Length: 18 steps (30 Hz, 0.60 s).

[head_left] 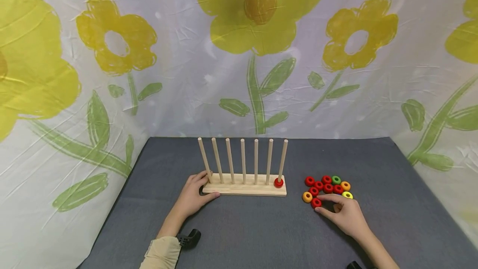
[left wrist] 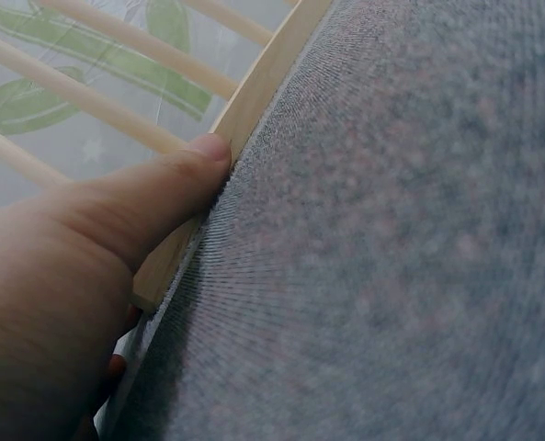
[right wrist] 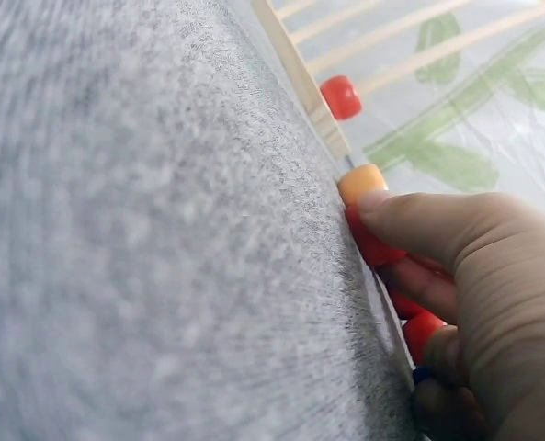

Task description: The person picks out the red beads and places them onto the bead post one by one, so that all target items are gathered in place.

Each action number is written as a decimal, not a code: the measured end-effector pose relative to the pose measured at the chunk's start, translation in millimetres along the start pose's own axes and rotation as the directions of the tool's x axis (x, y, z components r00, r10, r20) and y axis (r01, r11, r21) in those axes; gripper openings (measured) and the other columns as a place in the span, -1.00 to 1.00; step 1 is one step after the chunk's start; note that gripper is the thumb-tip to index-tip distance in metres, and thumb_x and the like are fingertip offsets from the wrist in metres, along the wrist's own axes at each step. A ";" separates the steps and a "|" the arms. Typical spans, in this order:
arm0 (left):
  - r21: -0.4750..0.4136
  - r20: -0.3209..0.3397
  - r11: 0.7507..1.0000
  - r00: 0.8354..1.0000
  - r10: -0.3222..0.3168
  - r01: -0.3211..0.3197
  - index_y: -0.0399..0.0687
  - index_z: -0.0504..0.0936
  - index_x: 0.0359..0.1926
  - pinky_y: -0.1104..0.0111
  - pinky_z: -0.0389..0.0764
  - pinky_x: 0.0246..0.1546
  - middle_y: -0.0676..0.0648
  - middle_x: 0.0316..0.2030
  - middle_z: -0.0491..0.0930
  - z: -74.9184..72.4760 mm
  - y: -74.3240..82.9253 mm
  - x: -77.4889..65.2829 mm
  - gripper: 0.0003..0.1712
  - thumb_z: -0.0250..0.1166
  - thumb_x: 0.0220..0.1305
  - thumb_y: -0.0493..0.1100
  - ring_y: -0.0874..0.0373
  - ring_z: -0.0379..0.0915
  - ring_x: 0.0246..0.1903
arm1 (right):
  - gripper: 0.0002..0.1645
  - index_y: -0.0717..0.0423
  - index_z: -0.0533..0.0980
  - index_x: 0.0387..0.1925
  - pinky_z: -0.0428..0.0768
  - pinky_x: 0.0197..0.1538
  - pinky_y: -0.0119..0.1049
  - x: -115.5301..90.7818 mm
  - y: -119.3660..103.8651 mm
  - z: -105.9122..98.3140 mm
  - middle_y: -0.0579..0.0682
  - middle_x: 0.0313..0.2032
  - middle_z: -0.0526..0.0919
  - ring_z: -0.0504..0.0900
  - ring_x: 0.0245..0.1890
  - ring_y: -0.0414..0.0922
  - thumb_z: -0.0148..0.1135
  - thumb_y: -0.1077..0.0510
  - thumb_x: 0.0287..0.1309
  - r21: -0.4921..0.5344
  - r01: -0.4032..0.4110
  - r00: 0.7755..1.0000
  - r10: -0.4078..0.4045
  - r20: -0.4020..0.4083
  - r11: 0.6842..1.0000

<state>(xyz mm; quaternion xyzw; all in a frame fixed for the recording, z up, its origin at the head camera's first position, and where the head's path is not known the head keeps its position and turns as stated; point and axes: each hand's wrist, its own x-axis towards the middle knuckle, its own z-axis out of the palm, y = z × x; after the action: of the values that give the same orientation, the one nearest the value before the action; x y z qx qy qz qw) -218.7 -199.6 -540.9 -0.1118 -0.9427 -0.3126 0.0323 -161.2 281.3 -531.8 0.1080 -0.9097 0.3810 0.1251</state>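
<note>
Grey cloth: left hand grips wooden peg-rack by left edge; right hand pinches red ring; right-wrist view adds blue sliver

Broad open tabletop in front of the wooden peg rack, between left hand and right hand. Narrower lane between rack and nearest orange ring. From above, free approach to seven pegs; between them, slim gaps. In the way: left hand around rack's left end, lone red ring on rightmost peg, clustered red rings beside right hand.
</note>
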 end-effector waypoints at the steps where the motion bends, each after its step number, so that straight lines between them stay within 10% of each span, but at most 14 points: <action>1: -0.001 -0.001 1.000 1.000 0.000 0.000 -0.18 0.48 0.51 -0.23 0.35 0.41 -0.26 0.53 0.35 0.0 0.0 0.0 -0.09 0.54 0.29 0.16 -0.26 0.25 0.46 | -0.63 -0.12 0.81 -0.12 0.16 -0.66 -0.41 -0.1 0.0 0.0 -0.36 -0.78 0.17 0.05 -0.74 -0.41 0.73 0.10 -0.03 0.000 -0.003 1.000 0.003 0.001 1.000; 18: -0.011 -0.008 1.000 1.000 0.014 -0.015 -0.15 0.49 0.51 -0.22 0.38 0.40 -0.25 0.52 0.37 0.7 -1.7 0.8 -0.10 0.55 0.29 0.15 -0.25 0.27 0.43 | -0.64 -0.13 0.81 -0.13 0.11 -0.67 -0.44 0.7 -6.0 -3.6 -0.36 -0.76 0.13 0.01 -0.72 -0.42 0.73 0.10 -0.02 0.030 0.004 1.000 -0.004 -0.007 1.000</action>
<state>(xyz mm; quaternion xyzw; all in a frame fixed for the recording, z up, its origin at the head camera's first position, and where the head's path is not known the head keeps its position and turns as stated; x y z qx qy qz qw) -219.8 -200.3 -542.3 -0.1175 -0.9400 -0.3182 0.0377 -159.6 279.7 -525.1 0.1106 -0.9031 0.3949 0.1273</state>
